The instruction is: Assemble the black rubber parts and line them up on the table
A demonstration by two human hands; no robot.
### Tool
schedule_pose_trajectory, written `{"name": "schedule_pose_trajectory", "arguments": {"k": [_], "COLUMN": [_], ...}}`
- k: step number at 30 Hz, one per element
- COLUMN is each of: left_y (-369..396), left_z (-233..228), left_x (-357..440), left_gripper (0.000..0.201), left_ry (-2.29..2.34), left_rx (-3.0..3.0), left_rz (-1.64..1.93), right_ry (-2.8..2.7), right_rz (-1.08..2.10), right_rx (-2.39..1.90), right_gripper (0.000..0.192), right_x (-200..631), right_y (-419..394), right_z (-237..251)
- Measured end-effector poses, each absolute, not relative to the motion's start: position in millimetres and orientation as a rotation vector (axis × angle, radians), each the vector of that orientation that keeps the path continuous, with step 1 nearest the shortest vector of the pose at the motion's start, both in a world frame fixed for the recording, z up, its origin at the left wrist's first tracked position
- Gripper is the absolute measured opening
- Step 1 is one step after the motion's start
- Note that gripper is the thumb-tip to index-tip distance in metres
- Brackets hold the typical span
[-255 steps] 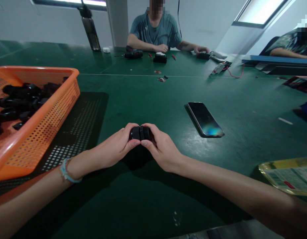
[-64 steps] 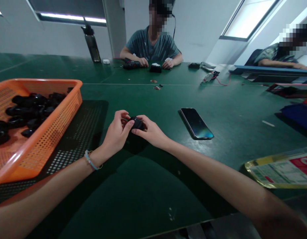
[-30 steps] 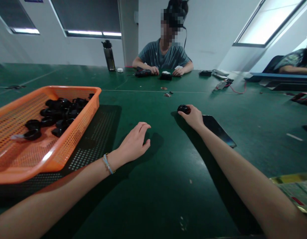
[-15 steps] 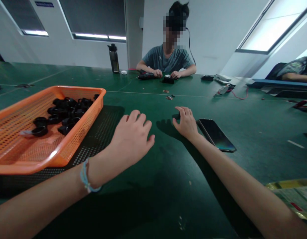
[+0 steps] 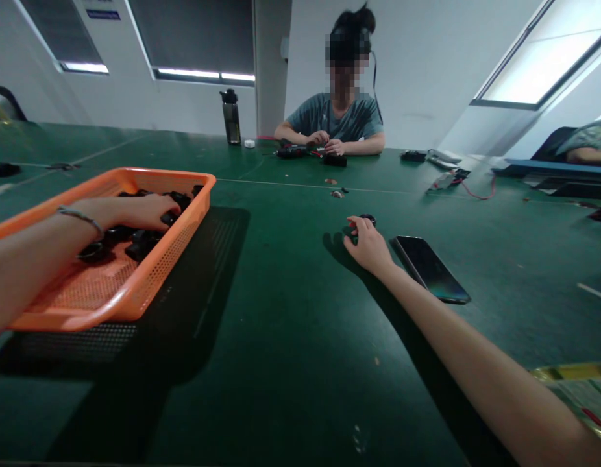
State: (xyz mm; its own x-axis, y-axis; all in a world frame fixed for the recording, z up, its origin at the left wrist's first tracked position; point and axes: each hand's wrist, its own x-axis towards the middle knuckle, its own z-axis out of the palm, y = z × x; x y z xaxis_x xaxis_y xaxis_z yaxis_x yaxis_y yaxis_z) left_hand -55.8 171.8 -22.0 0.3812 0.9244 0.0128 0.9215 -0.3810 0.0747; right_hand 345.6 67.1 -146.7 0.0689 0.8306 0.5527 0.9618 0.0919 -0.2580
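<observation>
Orange basket [image 5: 149,288]: my left hand [image 5: 139,213] is inside it, fingers curled onto the black plastic parts [image 5: 139,237], picking one out. My right hand [image 5: 367,245] rests loosely open beside the finished black piece [image 5: 367,219] on the green table [image 5: 281,311], near the phone [image 5: 429,267]. Next I'd need a firm pinch on one part.

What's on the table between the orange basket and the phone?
In the head view, the right hand by a small black part; otherwise bare green table from orange basket to phone.

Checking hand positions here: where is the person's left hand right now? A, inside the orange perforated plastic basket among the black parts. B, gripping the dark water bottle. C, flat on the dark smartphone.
A: the left hand reaches into the orange perforated plastic basket, fingers on the black parts.
</observation>
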Motion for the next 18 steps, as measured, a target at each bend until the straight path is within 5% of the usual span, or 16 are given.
{"name": "schedule_pose_trajectory", "arguments": {"k": [3,6,18], "left_y": [180.7,187.6,172.1], "left_z": [-30.2,-30.2,-8.8], "left_x": [-67.4,-77.2,-75.6], "left_gripper": [0.037,0.030,0.059], "left_ry": [1.551,1.554,1.728], "left_rx": [2.621,2.607,2.428], "left_rz": [-0.159,-0.325,0.048], "right_ry": [-1.779,-1.777,-1.793], "right_rz": [-0.285,-0.287,-0.300], "right_rx": [-1.766,-1.763,-1.746], "right_gripper": [0.038,0.037,0.032], "right_x": [345.3,345.8,348.4], "right_y": [66.8,67.4,68.5], "right_z": [-146.5,-146.7,-148.7]}}
